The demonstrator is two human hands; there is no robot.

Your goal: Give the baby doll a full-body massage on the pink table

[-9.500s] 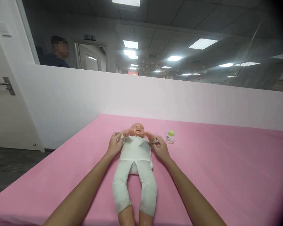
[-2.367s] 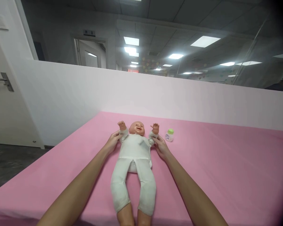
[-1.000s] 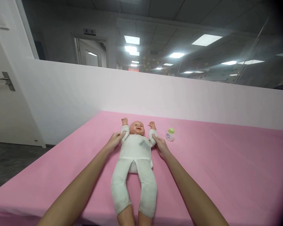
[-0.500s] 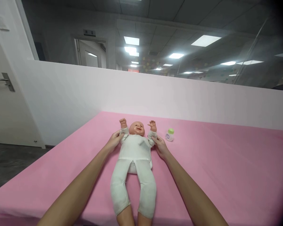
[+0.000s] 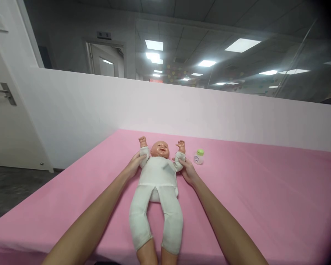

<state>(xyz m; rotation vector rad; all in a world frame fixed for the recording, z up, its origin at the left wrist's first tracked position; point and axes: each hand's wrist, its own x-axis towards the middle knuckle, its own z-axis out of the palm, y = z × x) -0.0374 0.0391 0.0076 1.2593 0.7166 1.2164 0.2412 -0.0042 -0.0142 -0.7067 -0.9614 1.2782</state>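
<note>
A baby doll (image 5: 158,173) with a white cloth body lies on its back on the pink-covered table (image 5: 237,206), head toward the wall and feet toward me. Both its arms are raised beside its head. My left hand (image 5: 134,164) is closed round the doll's upper arm at the left of the view. Round the other arm, just below the doll's open-fingered hand, my right hand (image 5: 188,171) is wrapped. A small clear bottle with a green cap (image 5: 199,156) stands a little to the right of my right hand, not touching it.
Behind the table runs a low white wall (image 5: 165,106) with a glass pane above it, showing ceiling lights. A door (image 5: 11,117) with a metal handle is at the left, beside the dark floor (image 5: 13,191).
The doll's arm in my right hand has shifted slightly outward and up, and its other arm has risen slightly. My hands keep their hold; the view tilts slightly.
</note>
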